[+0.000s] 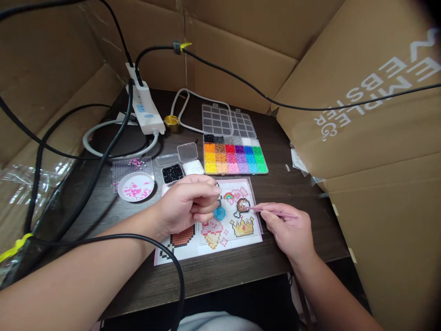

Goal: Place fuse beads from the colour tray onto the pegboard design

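Observation:
My right hand [291,232] pinches pink tweezers [275,212], whose tip reaches a brown bead figure [243,206] with a dark outline. That figure lies on a clear pegboard [223,233] over a printed pattern sheet [200,249]. Just below it, a yellow crown design [242,227] shows through. Over the sheet's left part, my left hand [191,202] is closed with curled fingers; what they hold, if anything, is hidden. Past that hand stand small open boxes of black beads [172,173] and white beads [193,167].
A sorted bead case [235,154] lies behind the sheet, lid open. To the left are a white dish [136,187] of pink beads, a second pegboard [119,168] and a power strip [148,108]. A black cable [172,253] crosses my left forearm. Cardboard walls [237,50] surround the table.

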The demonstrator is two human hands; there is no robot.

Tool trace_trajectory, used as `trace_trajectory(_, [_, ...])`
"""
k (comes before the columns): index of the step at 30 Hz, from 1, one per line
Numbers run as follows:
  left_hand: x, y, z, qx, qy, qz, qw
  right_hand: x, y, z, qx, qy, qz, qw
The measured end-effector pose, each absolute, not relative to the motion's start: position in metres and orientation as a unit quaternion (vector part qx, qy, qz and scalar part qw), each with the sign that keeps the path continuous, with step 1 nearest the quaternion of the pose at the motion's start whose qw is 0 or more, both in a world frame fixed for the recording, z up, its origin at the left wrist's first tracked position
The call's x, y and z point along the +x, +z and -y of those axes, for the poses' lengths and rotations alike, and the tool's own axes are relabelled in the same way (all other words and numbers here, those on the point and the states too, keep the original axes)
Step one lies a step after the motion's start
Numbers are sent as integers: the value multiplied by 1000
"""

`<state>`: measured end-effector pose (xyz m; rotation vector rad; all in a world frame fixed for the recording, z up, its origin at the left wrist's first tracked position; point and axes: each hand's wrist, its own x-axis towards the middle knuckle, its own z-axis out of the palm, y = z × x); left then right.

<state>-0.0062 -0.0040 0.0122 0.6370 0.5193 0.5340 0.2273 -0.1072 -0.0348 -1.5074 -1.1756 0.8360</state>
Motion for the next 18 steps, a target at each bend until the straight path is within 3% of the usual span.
trace_trajectory(18, [-7, 13, 5, 313, 245, -246, 884, 225, -30, 105, -626, 326, 503, 499])
